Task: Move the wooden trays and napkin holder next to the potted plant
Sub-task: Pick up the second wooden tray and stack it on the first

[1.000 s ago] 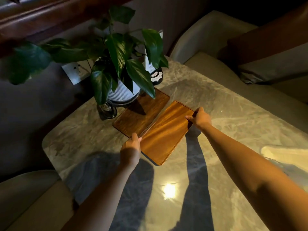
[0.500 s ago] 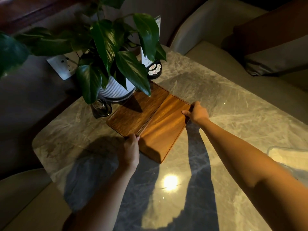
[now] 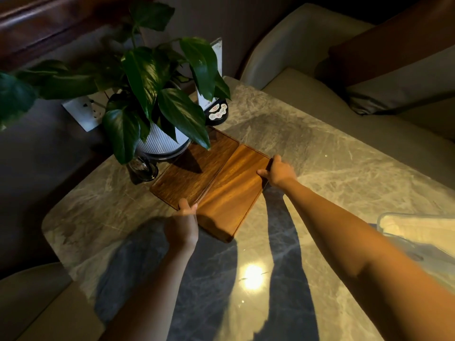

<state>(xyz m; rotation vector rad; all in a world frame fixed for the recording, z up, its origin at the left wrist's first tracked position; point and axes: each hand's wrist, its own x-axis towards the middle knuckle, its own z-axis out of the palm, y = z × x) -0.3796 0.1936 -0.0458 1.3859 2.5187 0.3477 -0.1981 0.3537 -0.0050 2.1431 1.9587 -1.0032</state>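
Two wooden trays lie side by side on the marble table point(image 3: 344, 183). The darker tray point(image 3: 189, 175) sits against the white ribbed pot of the potted plant point(image 3: 160, 143). The lighter tray point(image 3: 231, 193) lies flat to its right, their long edges touching. My left hand point(image 3: 183, 225) grips the lighter tray's near corner, thumb on the seam between the trays. On the far right edge of that tray my right hand point(image 3: 277, 171) holds on with curled fingers. A pale box, perhaps the napkin holder point(image 3: 418, 230), sits at the right edge.
A small dark glass point(image 3: 142, 169) stands left of the darker tray. Behind the plant are an upright card in a black stand point(image 3: 216, 112) and a wall socket point(image 3: 83, 112). Cushioned seats surround the table.
The lighter tray has come down from a tilt and slid left, and it lies flat against the darker tray. Both hands kept their hold on it.
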